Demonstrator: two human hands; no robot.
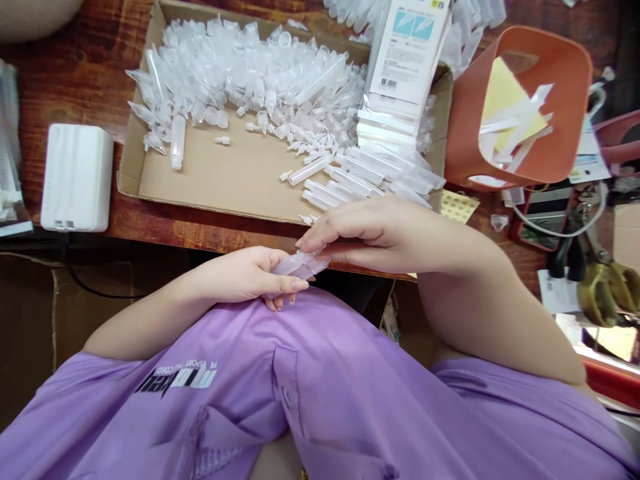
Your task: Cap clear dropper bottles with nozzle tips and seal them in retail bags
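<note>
My left hand (245, 273) is closed around a small clear plastic packet (299, 265), just above the purple shirt. Translucent tube shapes seem to lie inside it, though fingers cover part. From the right, my right hand (367, 230) reaches over, its fingertips and thumb closed on the packet's upper end. Behind both hands stands a shallow cardboard box (210, 177). Slim translucent tubes (345, 177) lie at its right front, and a heap of clear caps, nozzles and tubes (260, 73) fills its back.
A stack of printed white packages (407, 60) leans in the box's right end. Beside it is an orange bin (525, 127) with paper strips. Scissors (605, 287) and a cable (575, 233) lie at right. A white power adapter (77, 179) sits at left on the wooden table.
</note>
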